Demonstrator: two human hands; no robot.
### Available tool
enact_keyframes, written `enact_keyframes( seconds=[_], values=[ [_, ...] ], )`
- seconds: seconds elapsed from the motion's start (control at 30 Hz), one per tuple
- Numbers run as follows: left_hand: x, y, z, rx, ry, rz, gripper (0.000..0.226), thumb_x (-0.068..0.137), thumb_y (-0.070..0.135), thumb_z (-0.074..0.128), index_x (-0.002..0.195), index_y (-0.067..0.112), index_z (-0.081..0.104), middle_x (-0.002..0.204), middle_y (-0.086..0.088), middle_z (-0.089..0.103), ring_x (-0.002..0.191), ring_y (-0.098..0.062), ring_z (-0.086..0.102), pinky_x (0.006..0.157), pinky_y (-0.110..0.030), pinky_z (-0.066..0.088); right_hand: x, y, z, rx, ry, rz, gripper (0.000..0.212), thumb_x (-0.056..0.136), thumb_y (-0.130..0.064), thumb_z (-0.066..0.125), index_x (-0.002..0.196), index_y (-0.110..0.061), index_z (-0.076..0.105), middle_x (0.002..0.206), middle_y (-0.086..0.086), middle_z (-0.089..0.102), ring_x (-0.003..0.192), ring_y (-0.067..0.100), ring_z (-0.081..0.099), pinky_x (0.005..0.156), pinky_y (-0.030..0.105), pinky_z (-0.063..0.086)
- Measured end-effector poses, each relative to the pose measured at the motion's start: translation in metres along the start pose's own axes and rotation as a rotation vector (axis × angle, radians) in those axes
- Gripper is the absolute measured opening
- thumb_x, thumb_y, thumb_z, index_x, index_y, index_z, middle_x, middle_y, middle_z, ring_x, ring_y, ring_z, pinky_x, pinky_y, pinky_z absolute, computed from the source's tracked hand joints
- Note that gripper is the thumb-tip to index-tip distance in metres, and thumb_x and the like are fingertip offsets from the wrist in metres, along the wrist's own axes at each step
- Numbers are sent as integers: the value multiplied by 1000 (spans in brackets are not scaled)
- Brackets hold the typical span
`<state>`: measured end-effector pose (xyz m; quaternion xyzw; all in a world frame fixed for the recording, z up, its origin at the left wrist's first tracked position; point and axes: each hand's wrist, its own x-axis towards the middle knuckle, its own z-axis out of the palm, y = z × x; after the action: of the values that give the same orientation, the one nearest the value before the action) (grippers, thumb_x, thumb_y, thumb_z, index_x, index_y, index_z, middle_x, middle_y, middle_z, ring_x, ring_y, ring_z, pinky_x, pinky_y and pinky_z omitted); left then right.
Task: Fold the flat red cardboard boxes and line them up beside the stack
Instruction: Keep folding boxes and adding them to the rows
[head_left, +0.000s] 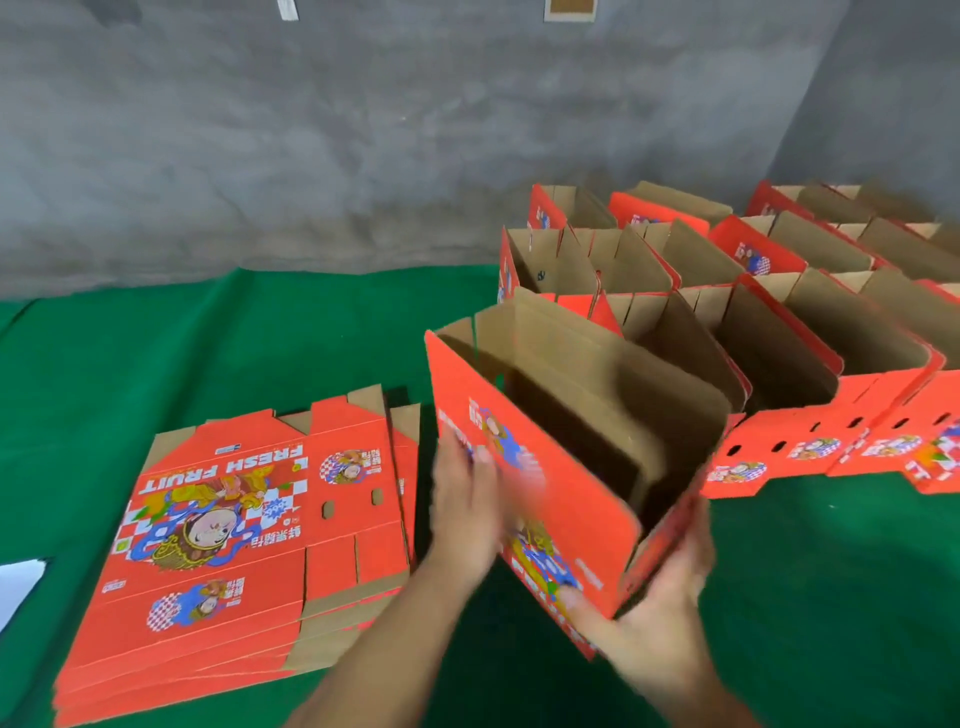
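Two hands are on one opened-up red box (561, 467), which is being held upright over the green cloth (208, 338), just right of the flat stack (234, 545). The left hand (467, 499) is laid flat against the printed front panel, fingers straight, more pressing than grabbing. The right hand (660, 597) is wrapped round the near bottom corner, thumb on the front face and fingers up the side wall, so the box is gripped there. That hold is probably chosen to keep the walls squared while the box gets steered. Motion blur smears both hands, so finer finger detail can't be made out.

Plenty of folded boxes (779, 338) are already lined up behind and to the right, open tops up, packed side by side toward the grey wall (363, 130). The gap left at the near end of that row looks like where this one is meant to be slotted. The flat stack is kept close on the left, likely so the next blank can be reached easily.
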<state>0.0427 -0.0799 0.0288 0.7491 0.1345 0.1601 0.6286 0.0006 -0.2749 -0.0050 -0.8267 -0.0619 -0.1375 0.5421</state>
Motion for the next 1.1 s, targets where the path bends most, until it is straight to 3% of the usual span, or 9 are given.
enact_keyframes(
  seconds=[0.13,0.27,0.4,0.5,0.6,0.83,0.97,1.03,1.1],
  values=[
    [-26,-1,36,-343,-320,-428,124,55,108,48,162,55,11,169,14,31,153,-13,36,126,-55,29,-10,28,29,-21,94,144,158,30,-72,85,161,-39,1,164,14,7,153,17,10,123,25,12],
    [-17,-24,30,-464,-423,-672,85,65,102,39,128,50,63,118,17,77,105,-7,75,90,-42,61,-4,58,42,35,81,266,166,31,-69,88,163,-15,1,159,19,16,152,20,14,122,39,18],
    [8,-31,33,-560,-397,-699,54,77,90,39,99,58,77,98,29,77,88,4,75,67,-29,64,3,69,58,9,104,273,118,49,-43,91,148,-31,28,140,-6,43,133,22,43,112,40,34],
    [31,-35,45,-170,-375,-580,52,104,69,32,136,38,60,130,16,71,106,2,68,89,-19,52,30,67,79,41,159,575,127,62,-24,93,158,-33,10,138,7,32,126,21,39,105,38,37],
    [59,-42,59,126,-326,-542,58,109,63,24,136,29,62,128,9,64,110,-9,60,90,-22,40,75,65,96,129,153,662,118,85,-17,80,160,-42,-7,142,12,42,123,34,54,103,45,45],
    [122,-52,79,-104,-302,-721,59,101,77,26,128,39,61,125,3,73,106,-25,75,84,-36,60,148,62,133,167,194,707,102,98,-10,53,157,-26,-28,163,17,29,138,39,46,112,49,40],
    [147,-73,85,-188,-190,-904,74,89,89,35,143,39,48,140,-13,59,118,-39,67,91,-53,61,120,73,157,105,218,618,105,96,-10,53,153,-53,-23,113,4,71,88,30,67,76,38,45],
    [156,-84,80,-237,-151,-973,88,82,92,43,144,32,51,139,-17,60,116,-42,67,102,-59,55,117,84,172,118,194,594,117,93,-5,57,142,-65,-31,87,-15,72,83,20,70,74,36,47],
    [161,-89,77,-319,-178,-1043,117,56,100,52,143,21,58,131,-19,68,115,-40,69,108,-55,52,126,85,180,206,206,625,124,89,3,57,139,-71,-28,95,-19,72,92,6,71,83,33,51]
  ],
)
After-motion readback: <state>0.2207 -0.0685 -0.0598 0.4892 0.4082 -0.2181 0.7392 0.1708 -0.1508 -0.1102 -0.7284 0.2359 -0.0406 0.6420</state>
